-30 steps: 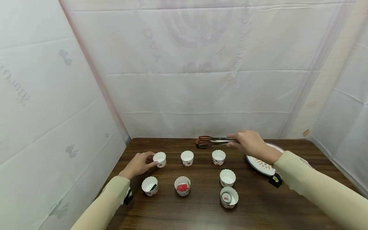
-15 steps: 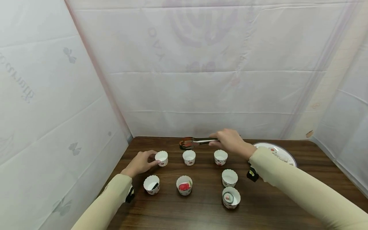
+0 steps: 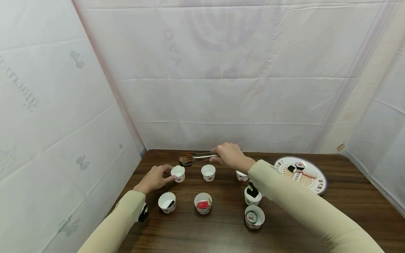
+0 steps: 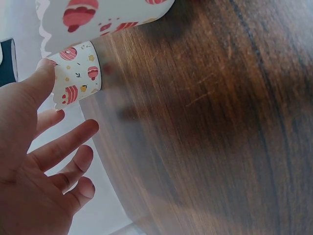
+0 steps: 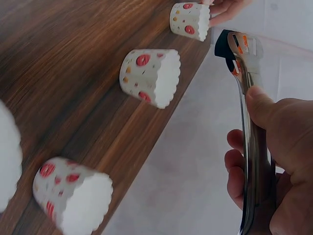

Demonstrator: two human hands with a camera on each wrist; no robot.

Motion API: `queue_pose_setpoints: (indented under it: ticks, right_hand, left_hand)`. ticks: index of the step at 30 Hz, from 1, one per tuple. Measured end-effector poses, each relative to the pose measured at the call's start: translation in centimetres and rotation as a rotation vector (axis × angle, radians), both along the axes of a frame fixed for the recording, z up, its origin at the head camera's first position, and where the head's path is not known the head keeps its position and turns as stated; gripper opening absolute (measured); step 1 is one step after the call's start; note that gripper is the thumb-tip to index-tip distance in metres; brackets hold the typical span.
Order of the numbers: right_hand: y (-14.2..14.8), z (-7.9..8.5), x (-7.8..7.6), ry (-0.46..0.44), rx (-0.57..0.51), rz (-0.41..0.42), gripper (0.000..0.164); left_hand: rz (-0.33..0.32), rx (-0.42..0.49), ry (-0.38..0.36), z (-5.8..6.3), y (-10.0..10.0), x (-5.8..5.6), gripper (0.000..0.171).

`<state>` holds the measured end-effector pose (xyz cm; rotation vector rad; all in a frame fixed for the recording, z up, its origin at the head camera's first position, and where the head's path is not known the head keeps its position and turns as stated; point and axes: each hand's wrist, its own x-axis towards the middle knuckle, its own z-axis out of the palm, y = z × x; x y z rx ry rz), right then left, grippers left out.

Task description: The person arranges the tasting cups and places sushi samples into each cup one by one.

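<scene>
My left hand (image 3: 153, 180) pinches the rim of the white paper baking cup (image 3: 178, 175) at the back left, thumb and index finger at its side. In the left wrist view the other fingers are spread loosely. My right hand (image 3: 231, 155) grips metal serving tongs (image 5: 252, 142), their tips just above and behind that cup. Between the tips sits a small dark piece (image 5: 223, 46) with orange on it, resembling toy sushi; the tongs partly cover it. Beside the held cup stands another paper cup (image 3: 208, 173) with nothing visible inside.
Front cups hold a black strip (image 3: 171, 204), a red piece (image 3: 203, 205) with green, and a sushi roll (image 3: 251, 217). My right sleeve (image 3: 284, 189) partly hides a back-right cup (image 3: 242, 177). At right, a plate (image 3: 322, 184) bears several sushi pieces. White cloth (image 3: 202, 105) hangs behind the table.
My right hand has carried the tongs and the dark piece leftward, from above the back-right cup to near the back-left cup. The plate is uncovered more. My left hand stays on its cup.
</scene>
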<state>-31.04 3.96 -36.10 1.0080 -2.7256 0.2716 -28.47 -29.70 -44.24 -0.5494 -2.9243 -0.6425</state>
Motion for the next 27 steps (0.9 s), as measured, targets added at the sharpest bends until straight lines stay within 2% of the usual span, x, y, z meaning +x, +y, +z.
queue_pose_setpoints:
  ticks: [6,13,19,27]
  right_hand:
    - [-2.1,-0.4,0.0,-0.039,-0.009,0.011,0.04]
    - [-3.2,-1.2,0.1,-0.035,0.016,0.035,0.037]
    - [-3.3,-1.8,0.2,-0.042,0.023,0.03,0.034]
    - [-3.0,-2.2,0.2,-0.057,0.013,0.031,0.039]
  left_hand:
    - [0.01,-0.001,-0.012,0.1,0.2,0.2,0.046]
    - [0.024,-0.02,-0.027,0.3,0.3,0.4,0.055]
    - [0.019,-0.021,-0.022,0.3,0.4,0.5,0.053]
    - [0.007,-0.01,-0.009,0.3,0.7,0.5,0.046]
